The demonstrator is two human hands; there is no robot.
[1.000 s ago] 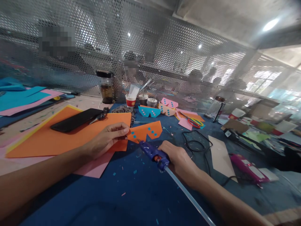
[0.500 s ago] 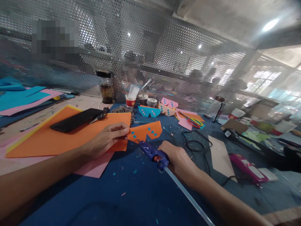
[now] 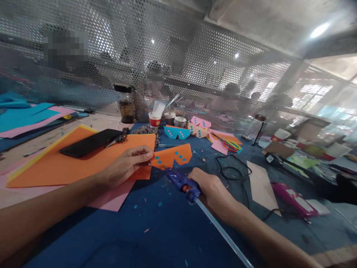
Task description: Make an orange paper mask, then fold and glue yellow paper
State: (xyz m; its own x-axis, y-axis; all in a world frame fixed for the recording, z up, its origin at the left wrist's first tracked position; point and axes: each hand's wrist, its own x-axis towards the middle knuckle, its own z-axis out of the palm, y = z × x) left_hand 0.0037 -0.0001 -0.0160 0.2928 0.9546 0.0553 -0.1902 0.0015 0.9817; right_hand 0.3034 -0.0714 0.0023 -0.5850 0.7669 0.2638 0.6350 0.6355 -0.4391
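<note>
While one clear glue stick (image 3: pixel 223 231) trails toward the bottom edge of the frame, my right hand (image 3: pixel 212 186) wraps the purple glue gun (image 3: pixel 181 181) just below centre; I cannot tell whether a finger presses its trigger. My left hand (image 3: pixel 128 163) pinches the left end of the orange cutout (image 3: pixel 169 154) at the frame's middle, and the gun's tip is at its lower edge, touching or just short, I cannot tell which. Held by one end only, the thin orange cutout could bend or swing, I judge, if the tip pushes it, and a slip leftward could bring hot glue onto my fingertips. The black cord (image 3: pixel 247 186), right of centre, could snag if it belongs to the gun. Counting outward, I see five blue squares (image 3: pixel 180 156) on the orange cutout, one black phone (image 3: pixel 90 143) at left, three more cutouts (image 3: pixel 177 133) above centre, three cups (image 3: pixel 154 120) near them, two jars (image 3: pixel 126 106), one upper left of centre and one at right, and a perforated screen (image 3: pixel 195 48) across the top.
</note>
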